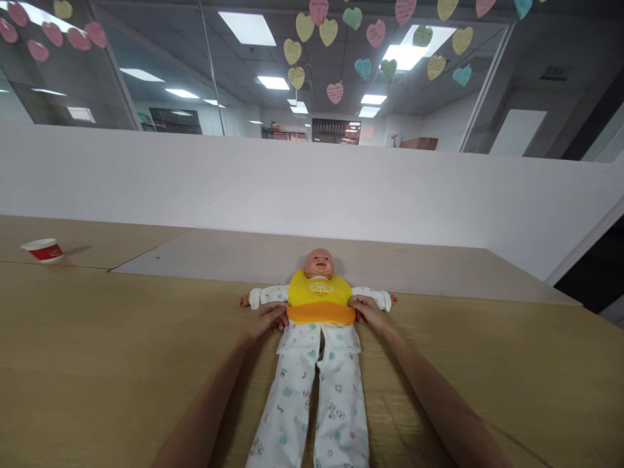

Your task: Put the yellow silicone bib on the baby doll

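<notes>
Centrally, a doll (pixel 312 335) is laid flat on its back on the wooden tabletop (pixel 97 364), head pointed away and arms spread to both sides. It is dressed in white patterned pyjamas, and a yellow bib (pixel 319 292) with an orange lip is worn over its chest. The left hand (pixel 267 318) is placed against one end of that orange lip, the right hand (pixel 368 311) against the other, so the hands are set apart with the doll's waist between them. Whether the fingers are clamped on the bib cannot be told. A red paper cup (pixel 43 249) is seen well apart at the far left, and heart-shaped notes (pixel 327 31) are stuck on the glass above.
</notes>
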The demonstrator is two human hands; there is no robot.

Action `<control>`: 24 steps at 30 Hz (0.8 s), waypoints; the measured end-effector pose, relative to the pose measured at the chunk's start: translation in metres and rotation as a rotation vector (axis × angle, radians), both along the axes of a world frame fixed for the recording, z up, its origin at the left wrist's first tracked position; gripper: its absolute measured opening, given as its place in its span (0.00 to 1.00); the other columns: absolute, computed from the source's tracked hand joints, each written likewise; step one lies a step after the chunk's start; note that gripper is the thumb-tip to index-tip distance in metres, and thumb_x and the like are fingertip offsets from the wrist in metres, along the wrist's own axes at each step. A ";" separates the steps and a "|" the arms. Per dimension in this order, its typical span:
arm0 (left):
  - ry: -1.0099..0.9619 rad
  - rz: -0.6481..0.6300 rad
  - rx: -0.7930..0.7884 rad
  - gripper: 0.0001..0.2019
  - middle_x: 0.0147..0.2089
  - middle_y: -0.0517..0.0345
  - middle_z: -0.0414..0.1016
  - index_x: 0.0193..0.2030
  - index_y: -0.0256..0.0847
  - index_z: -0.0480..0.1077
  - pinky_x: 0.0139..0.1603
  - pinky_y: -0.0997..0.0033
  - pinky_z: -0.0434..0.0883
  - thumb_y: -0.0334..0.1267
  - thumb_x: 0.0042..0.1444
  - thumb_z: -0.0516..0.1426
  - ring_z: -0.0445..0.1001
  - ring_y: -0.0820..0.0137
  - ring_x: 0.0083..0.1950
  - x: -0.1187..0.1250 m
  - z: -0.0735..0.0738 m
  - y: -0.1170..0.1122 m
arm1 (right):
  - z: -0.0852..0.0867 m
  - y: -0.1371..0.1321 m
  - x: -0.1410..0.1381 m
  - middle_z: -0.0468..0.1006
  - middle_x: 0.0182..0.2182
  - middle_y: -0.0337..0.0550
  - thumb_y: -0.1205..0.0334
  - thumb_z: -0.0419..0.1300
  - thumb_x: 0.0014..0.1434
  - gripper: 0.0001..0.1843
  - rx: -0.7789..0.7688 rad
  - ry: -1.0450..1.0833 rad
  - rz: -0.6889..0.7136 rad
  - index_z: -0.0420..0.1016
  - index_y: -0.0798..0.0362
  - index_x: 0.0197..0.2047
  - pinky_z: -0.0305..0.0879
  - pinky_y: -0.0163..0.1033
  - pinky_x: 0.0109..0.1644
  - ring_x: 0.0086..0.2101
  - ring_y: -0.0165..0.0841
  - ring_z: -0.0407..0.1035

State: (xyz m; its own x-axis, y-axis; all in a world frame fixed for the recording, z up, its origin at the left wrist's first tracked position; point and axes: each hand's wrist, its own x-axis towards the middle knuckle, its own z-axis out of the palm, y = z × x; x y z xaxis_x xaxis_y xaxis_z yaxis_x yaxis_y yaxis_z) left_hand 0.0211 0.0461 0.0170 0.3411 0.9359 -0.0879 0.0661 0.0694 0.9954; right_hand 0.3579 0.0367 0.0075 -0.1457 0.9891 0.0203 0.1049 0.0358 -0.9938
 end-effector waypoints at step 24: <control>0.039 0.062 0.086 0.25 0.21 0.60 0.71 0.37 0.37 0.71 0.23 0.75 0.60 0.58 0.44 0.61 0.65 0.75 0.20 0.008 0.007 -0.011 | -0.005 0.001 -0.012 0.56 0.16 0.31 0.48 0.57 0.48 0.15 0.130 -0.061 -0.096 0.62 0.51 0.24 0.40 0.33 0.22 0.18 0.24 0.49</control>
State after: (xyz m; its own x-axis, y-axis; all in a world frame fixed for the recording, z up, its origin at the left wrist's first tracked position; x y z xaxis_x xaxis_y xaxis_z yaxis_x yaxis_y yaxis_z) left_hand 0.0287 0.0347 0.0243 0.2797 0.9599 -0.0186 0.1036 -0.0109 0.9946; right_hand 0.3461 0.0379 0.0020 -0.0554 0.9882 0.1425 0.1742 0.1501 -0.9732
